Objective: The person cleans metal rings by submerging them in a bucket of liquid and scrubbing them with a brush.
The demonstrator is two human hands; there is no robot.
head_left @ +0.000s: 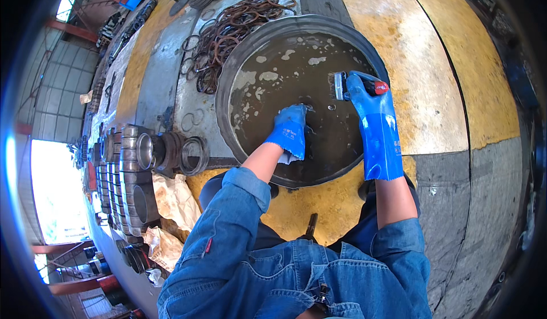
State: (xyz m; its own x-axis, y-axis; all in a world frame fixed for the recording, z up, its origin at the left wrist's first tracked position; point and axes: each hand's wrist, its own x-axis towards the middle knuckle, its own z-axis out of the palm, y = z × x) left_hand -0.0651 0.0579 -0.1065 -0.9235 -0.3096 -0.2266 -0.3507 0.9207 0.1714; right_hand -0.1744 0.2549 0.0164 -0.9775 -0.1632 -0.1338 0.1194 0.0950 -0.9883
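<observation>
A wide, round metal tub (224,99) of murky brown liquid (279,99) stands in front of me, with patches of pale foam afloat. My right hand (363,99), in a long blue rubber glove, is closed around a flat brush (341,86) over the tub's right side. The brush's metal band and bristles point left, and its red handle end shows behind my thumb. My left hand (290,124), gloved in blue too, reaches down into the liquid near the middle. Its fingers are mostly hidden there, and whether they hold anything cannot be seen.
Beyond the tub's far left rim lies a heap of rusty rings (242,23). Larger metal rings (195,155) and stacked metal cylinders (135,171) stand to the left. Crumpled brown paper (175,199) lies nearer me. Worn yellow and grey floor plates (416,51) surround the tub.
</observation>
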